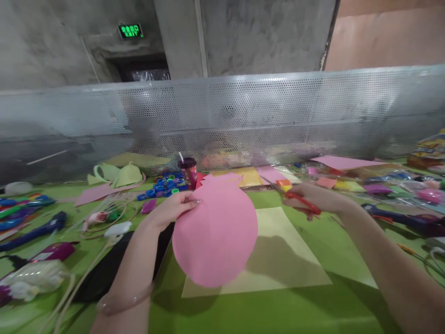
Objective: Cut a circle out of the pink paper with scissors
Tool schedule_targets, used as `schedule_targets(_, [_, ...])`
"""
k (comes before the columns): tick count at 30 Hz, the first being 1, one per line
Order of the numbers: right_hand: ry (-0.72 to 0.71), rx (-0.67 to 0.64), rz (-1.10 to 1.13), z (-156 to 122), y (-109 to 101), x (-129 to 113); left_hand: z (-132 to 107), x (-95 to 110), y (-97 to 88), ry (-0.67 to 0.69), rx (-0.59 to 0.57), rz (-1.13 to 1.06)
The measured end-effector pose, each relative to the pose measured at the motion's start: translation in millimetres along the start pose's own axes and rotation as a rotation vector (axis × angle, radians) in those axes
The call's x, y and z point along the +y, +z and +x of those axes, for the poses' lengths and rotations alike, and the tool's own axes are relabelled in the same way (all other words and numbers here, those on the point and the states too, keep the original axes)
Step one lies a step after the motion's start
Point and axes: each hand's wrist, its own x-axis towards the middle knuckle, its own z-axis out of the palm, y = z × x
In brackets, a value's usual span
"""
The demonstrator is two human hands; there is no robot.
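Pinched in my left hand (179,207) is a pink paper cutout (216,232), rounded below with a narrow neck and a jagged top. It is held up over a pale yellow sheet of paper (292,264) on the green table, covering part of that sheet and casting a shadow on it. To the right of the cutout, my right hand (314,197) is closed around red-handled scissors (302,202). Their blades point toward the upper left, apart from the cutout, and are partly blurred.
A lidded cup with a straw (188,171) stands behind blue bottle caps (167,183). Hot glue guns (399,218) and cables lie at both sides, with a black flat item (104,273) under my left forearm. A perforated metal panel (225,116) borders the table's back.
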Motion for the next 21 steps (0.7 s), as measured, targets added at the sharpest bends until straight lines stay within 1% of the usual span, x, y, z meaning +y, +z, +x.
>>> schedule_targets(2, [-0.069,-0.016,0.047,0.4,-4.0,-7.7,-1.6,3.3,2.7,0.002,-0.046,0.016])
schedule_targets(4, [-0.123,0.032,0.051,5.4,0.5,-21.2,-2.8,7.1,8.6,0.011,-0.104,0.034])
schedule_targets(8, [-0.184,0.038,0.039,24.7,25.2,-49.8,-5.0,13.3,22.8,0.056,-0.234,0.023])
schedule_targets(10, [-0.248,-0.021,0.037,35.1,37.5,-58.7,-5.5,14.7,27.4,0.091,-0.254,-0.018])
schedule_targets(11, [-0.275,-0.040,0.030,39.6,42.1,-61.6,-5.3,14.8,28.6,0.104,-0.249,-0.037])
schedule_targets(13, [-0.321,-0.007,0.002,46.6,47.7,-64.7,-4.0,14.2,28.7,0.121,-0.182,-0.050])
schedule_targets(15, [-0.321,0.045,0.019,50.3,48.5,-65.5,-1.6,12.8,26.3,0.129,-0.060,-0.049])
schedule_targets(17, [-0.278,0.087,0.097,50.8,46.0,-64.6,0.7,11.4,22.6,0.113,0.059,-0.058])
schedule_targets(18, [-0.252,0.106,0.149,50.0,44.3,-63.8,1.5,10.8,20.8,0.092,0.083,-0.071])
schedule_targets(19, [-0.228,0.131,0.203,48.7,42.6,-62.7,2.1,10.3,19.3,0.068,0.080,-0.084])
schedule_targets(21, [-0.190,0.197,0.307,45.5,40.8,-60.0,2.6,9.3,17.9,0.037,0.027,-0.089])
